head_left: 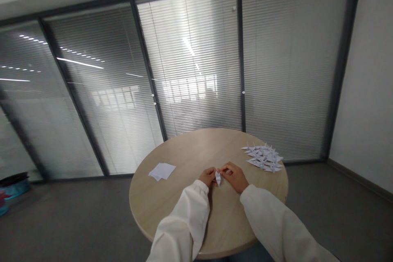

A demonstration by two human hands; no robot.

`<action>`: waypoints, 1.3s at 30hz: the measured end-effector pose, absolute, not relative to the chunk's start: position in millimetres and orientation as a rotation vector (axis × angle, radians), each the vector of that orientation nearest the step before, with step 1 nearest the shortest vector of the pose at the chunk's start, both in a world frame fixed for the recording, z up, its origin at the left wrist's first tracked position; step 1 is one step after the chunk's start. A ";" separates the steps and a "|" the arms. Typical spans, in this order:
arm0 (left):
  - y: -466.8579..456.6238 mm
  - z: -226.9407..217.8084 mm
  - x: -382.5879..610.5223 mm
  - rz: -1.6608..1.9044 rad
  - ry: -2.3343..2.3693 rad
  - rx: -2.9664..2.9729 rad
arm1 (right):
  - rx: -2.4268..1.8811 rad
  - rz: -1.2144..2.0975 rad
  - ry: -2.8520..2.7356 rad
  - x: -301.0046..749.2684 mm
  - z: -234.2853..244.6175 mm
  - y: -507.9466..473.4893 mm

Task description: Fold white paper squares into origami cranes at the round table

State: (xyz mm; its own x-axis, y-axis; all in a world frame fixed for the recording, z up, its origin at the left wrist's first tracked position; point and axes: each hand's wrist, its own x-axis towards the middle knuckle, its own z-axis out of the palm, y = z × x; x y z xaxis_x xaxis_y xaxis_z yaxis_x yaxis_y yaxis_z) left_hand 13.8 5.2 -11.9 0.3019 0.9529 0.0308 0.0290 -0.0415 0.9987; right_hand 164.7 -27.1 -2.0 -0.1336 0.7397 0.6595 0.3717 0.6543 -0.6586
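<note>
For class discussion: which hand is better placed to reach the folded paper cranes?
Likely right: the right hand, pinching the folded paper with the left hand, lies nearer the crane pile.

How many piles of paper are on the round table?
2: flat white sheets at left, folded paper shapes at right. The left hand and right hand pinch one more folded piece.

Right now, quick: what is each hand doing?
Left hand: closed, pinching the folded paper.
Right hand: closed, pinching the folded paper from the other side.
</note>
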 end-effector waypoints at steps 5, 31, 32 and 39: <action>2.2 -6.4 13.9 1.011 0.953 1.359 | -0.899 0.407 -1.744 165.4 0.2 -28.9; -0.1 3.7 14.3 1.074 0.989 1.474 | -0.888 0.215 -1.776 163.5 0.4 -30.4; 0.0 4.0 14.2 1.087 0.993 1.503 | -0.891 0.238 -1.762 163.4 -0.5 -29.6; -2.2 5.5 14.5 1.142 1.011 1.716 | -0.947 0.658 -1.690 160.6 -4.4 -27.5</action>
